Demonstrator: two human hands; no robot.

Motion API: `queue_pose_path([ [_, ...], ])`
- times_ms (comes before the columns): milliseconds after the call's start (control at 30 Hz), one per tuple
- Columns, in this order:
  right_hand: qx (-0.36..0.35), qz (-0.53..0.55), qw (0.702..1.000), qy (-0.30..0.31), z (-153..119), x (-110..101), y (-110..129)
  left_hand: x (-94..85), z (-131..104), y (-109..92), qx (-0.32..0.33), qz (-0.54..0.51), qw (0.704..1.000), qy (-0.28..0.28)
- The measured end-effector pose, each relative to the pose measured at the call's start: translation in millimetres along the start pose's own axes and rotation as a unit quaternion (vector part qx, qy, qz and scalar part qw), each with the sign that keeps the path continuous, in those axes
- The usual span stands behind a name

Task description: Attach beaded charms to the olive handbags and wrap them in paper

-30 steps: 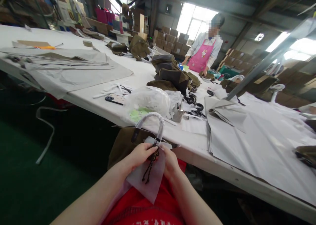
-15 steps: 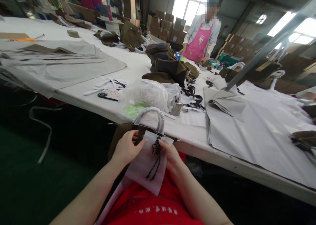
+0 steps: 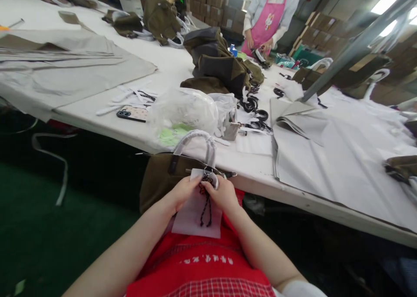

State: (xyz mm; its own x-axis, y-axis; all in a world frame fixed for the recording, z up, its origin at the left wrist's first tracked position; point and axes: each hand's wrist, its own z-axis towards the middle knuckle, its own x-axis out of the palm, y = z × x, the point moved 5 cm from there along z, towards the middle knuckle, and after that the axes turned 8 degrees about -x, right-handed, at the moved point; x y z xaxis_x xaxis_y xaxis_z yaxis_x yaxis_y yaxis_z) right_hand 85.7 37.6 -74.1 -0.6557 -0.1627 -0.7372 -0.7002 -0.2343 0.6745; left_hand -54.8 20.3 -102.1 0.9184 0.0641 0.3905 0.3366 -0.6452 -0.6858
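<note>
An olive-brown handbag (image 3: 156,179) leans against the table edge in front of me, its handle (image 3: 195,136) wrapped in clear plastic. A thin white sheet (image 3: 198,221) hangs over the bag's front, beneath a dark charm (image 3: 206,186) with two braided black cords. My left hand (image 3: 185,192) pinches the sheet's left edge beside the charm. On the other side, my right hand (image 3: 223,194) is closed on the charm and the sheet, its thumb over the charm.
On the white table (image 3: 124,58) are a plastic bag (image 3: 185,110), a phone (image 3: 132,113), black straps (image 3: 250,103), stacked olive bags (image 3: 221,66) and grey sheets (image 3: 306,127). A metal pole (image 3: 352,49) slants at right. Across the table stands a person in a pink apron (image 3: 269,21).
My left hand has moved right and closed on the sheet's edge beside the charm. The sheet hangs straighter. The camera view has tilted down, and the person opposite now holds a dark item.
</note>
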Motion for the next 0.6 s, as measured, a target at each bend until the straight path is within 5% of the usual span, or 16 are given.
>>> queue_pose_path([
  [267,-0.070,0.003,0.995,0.064,-2.2,-9.8,9.2,-1.3,-1.4,-18.7,0.066,0.082,0.993,-0.048],
  [400,-0.024,0.012,1.000,-0.004,-5.8,-27.2,-2.0,-6.2,-0.2,-25.7,0.041,0.103,0.993,-0.051],
  [500,0.048,0.194,0.980,-0.024,-3.4,-12.0,-7.7,-3.1,3.6,-25.3,0.070,0.148,0.985,-0.061],
  [600,0.149,0.372,0.916,-0.030,2.4,16.7,-8.9,1.8,3.9,-20.7,0.135,0.223,0.956,-0.138],
])
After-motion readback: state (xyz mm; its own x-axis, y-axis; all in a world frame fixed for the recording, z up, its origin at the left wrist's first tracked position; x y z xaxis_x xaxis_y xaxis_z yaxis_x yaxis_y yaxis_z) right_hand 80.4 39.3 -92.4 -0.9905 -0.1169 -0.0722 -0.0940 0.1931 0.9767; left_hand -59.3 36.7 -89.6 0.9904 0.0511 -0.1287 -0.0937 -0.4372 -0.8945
